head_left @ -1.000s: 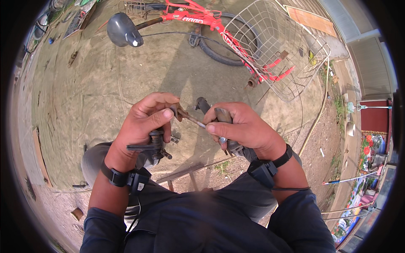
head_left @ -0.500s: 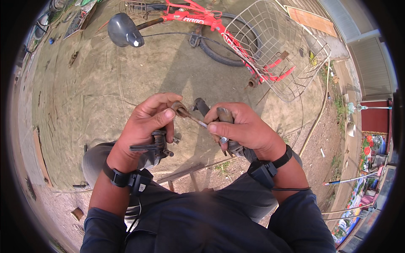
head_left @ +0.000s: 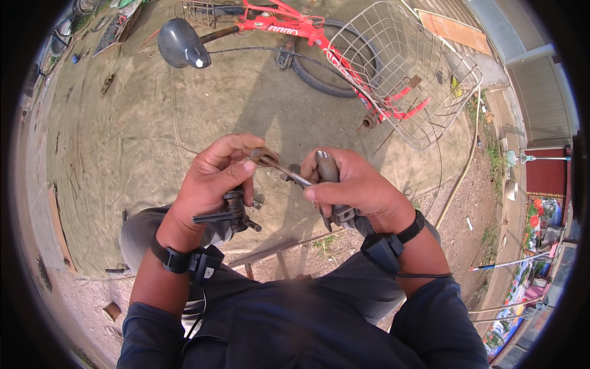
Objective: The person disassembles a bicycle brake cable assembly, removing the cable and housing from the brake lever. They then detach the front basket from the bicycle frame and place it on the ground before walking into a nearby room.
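Observation:
Between the thumb and fingers of my left hand [head_left: 215, 172] is a small rusty ring-shaped metal part [head_left: 263, 157]. Below that palm hangs a dark mechanical piece [head_left: 233, 209] with a coiled section and a flat bar; how it is held is hidden. My right hand [head_left: 353, 184] is closed on a thin metal rod [head_left: 290, 174], whose far end reaches the ring-shaped part; I cannot tell whether they are joined. A worn, rounded metal handle [head_left: 326, 166] also sticks up from the right fist, with more metal pieces [head_left: 343, 215] showing under it.
A red bicycle frame [head_left: 279, 26] lies ahead with a black saddle [head_left: 183, 44], a wheel [head_left: 332, 89] and a wire basket [head_left: 412, 67]. A worn mat [head_left: 135, 111] covers the ground. To the right are a pale hose [head_left: 470, 154] and dirt.
The ring-shaped part has turned slightly and shifted a little right in my left fingers. The handle in my right hand has tilted more upright, and that hand has turned a little.

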`<state>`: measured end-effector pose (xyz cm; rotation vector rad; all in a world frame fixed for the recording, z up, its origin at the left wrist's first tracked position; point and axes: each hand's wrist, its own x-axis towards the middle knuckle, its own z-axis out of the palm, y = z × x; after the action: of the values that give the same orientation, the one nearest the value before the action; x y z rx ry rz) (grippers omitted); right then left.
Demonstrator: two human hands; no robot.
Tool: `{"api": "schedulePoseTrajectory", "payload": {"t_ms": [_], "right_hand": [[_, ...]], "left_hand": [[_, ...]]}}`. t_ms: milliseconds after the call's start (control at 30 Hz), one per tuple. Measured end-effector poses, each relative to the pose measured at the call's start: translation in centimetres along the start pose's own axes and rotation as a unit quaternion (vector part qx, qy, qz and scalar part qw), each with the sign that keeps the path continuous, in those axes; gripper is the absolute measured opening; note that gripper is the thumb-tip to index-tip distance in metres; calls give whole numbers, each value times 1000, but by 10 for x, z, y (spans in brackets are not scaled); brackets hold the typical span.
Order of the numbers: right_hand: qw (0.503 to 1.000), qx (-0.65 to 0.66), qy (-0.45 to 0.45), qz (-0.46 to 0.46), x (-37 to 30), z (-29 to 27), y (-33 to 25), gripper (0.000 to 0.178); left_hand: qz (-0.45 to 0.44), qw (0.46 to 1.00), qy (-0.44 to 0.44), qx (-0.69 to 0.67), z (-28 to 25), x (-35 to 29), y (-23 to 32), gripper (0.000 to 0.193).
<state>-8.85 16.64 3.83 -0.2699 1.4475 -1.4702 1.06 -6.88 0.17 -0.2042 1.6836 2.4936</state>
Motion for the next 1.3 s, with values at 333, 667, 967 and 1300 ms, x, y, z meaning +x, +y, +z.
{"api": "schedulePoseTrajectory", "payload": {"t_ms": [333, 667, 967, 1300], "right_hand": [[1000, -13, 7, 20, -2, 0, -2, 21], [999, -37, 3, -6, 2, -2, 4, 22], [999, -15, 6, 34, 3, -1, 3, 19], [1000, -12, 10, 22, 4, -2, 7, 21]], "left_hand": [[27, 1000, 3, -1, 1, 1, -2, 26], [30, 999, 11, 8, 0, 2, -2, 24], [33, 999, 16, 15, 0, 2, 0, 25], [17, 999, 23, 23, 1, 1, 3, 27]]}}
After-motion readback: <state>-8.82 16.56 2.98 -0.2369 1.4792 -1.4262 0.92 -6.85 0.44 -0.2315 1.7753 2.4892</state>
